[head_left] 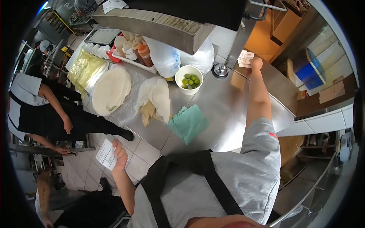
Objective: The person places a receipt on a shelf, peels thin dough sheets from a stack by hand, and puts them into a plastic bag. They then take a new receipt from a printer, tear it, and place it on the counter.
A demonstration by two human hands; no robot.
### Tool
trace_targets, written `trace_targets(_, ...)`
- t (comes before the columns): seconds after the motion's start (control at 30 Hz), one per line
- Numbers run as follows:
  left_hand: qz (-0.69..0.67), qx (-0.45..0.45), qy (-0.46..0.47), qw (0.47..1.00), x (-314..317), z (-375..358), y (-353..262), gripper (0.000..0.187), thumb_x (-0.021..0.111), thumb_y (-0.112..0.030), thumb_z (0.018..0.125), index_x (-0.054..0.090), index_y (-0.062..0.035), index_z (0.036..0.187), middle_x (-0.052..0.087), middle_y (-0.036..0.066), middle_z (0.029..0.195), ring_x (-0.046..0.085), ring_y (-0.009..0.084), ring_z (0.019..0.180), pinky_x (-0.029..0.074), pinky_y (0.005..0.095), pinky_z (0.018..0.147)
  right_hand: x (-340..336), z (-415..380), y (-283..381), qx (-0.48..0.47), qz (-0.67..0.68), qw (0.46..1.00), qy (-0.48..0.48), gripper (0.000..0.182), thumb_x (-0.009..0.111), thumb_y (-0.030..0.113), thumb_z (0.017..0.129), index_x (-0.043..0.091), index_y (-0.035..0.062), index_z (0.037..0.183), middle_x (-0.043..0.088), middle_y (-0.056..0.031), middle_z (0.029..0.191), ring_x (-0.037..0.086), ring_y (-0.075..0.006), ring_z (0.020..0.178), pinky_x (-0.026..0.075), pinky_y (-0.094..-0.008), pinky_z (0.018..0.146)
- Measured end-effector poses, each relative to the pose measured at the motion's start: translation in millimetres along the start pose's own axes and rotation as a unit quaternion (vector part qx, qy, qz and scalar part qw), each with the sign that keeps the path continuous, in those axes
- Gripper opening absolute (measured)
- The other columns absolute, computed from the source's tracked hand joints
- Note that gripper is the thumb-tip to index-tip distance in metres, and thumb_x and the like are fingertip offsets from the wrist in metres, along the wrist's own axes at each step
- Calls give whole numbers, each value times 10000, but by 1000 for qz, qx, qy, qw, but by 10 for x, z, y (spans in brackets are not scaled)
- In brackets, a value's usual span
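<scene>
My left hand [120, 155] is raised off the counter's left side, its fingers closed on a white printed paper slip [107, 154]. My right arm reaches far across the steel counter [228, 106]. At its end my right hand [257, 63] pinches a second printed paper slip [245, 59], close to the pass opening. Left of that slip sits a silver call bell [219, 70]. A white tub [189, 89] of green limes [191, 80] stands nearer the counter's middle. Toward me lies a green cloth [189, 124], spread flat.
Left on the counter are a large pale round [111, 90] on plastic, crumpled paper [156, 95] and a tray with sauce bottles [143, 53]. A steel shelf [152, 28] overhangs the back. Two people in aprons [45, 117] stand on the tiled floor at left.
</scene>
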State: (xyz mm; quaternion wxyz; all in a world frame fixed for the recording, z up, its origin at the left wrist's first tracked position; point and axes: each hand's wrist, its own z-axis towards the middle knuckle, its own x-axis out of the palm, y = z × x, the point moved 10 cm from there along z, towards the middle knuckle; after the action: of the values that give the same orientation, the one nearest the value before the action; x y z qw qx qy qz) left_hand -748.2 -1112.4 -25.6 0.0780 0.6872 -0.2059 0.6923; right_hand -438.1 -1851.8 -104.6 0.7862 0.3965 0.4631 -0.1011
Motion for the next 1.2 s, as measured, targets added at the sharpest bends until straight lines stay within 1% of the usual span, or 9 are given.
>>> trace_targets(0.2, -5, 10, -25, 1000, 112, 228, 123, 196, 321, -222, 946, 348, -71, 823, 316, 27, 620, 288, 124, 518, 265, 254, 468, 372, 50, 304, -4, 84, 985, 152, 219, 687, 237, 686, 680, 64, 820, 653, -172, 854, 641, -286, 814, 499, -352, 720)
trace_targets(0.33, -45, -77, -13, 996, 152, 700, 295, 242, 328, -265, 949, 359, -92, 783, 308, 18, 592, 289, 122, 502, 264, 250, 452, -298, -60, 612, -202, -183, 956, -108, 436, 621, 397, 749, 644, -36, 710, 634, -210, 764, 628, -352, 730, 493, -424, 680)
trace_targets(0.47, -56, -193, 114, 973, 411, 1227, 403, 219, 441, -276, 873, 379, -89, 778, 306, -10, 588, 292, 103, 497, 273, 225, 431, -1393, -821, 543, -123, 248, 930, -240, 249, 608, 236, 807, 661, 3, 877, 662, -130, 846, 615, -208, 709, 484, -323, 630)
trace_targets(0.63, -59, -257, 140, 954, 445, 1543, 158, 201, 452, -274, 873, 395, -102, 786, 299, -32, 584, 271, 74, 481, 249, 204, 413, -2006, -2344, 1297, -112, 600, 792, 2, 216, 532, 170, 882, 588, -18, 790, 523, -30, 675, 437, -99, 592, 370, -234, 581)
trace_targets(0.9, -71, -293, 198, 933, 306, 1553, -671, 233, 420, -315, 890, 429, -101, 798, 310, -41, 599, 281, 54, 484, 239, 178, 405, -1307, -4850, 3025, -216, 397, 762, 464, 199, 587, 182, 839, 616, -15, 831, 525, -27, 678, 463, -99, 619, 369, -227, 571)
trace_targets(1.1, -107, -435, 76, 891, -222, 1173, -581, 241, 480, -290, 856, 456, -55, 803, 375, -5, 608, 387, 91, 551, 320, 209, 472, -617, -5487, 3848, -102, 434, 731, 516, 204, 605, 190, 827, 633, -12, 819, 513, -18, 658, 463, -93, 623, 362, -225, 563)
trace_targets(1.13, -206, -544, -141, 801, -417, 917, -412, 283, 473, -318, 869, 491, -41, 814, 381, 6, 595, 389, 93, 522, 310, 204, 442, -549, -5532, 4034, -184, 408, 734, 510, 203, 614, 194, 821, 633, -9, 828, 507, -18, 665, 460, -98, 632, 361, -225, 572)
trace_targets(1.17, -59, -487, 188, 851, -111, 997, -434, 305, 470, -338, 878, 493, -47, 788, 372, 3, 567, 354, 84, 469, 281, 198, 396, -482, -5559, 4202, -267, 374, 734, 500, 204, 622, 197, 816, 632, -6, 838, 500, -19, 672, 457, -103, 641, 361, -225, 581)
trace_targets(1.2, 59, -448, 174, 875, -234, 1048, -462, 338, 474, -375, 877, 467, -65, 743, 350, -16, 547, 312, 67, 434, 240, 190, 361, -386, -5567, 4294, -283, 357, 737, 499, 206, 636, 203, 803, 634, 3, 852, 501, -21, 694, 455, -113, 654, 363, -234, 598)
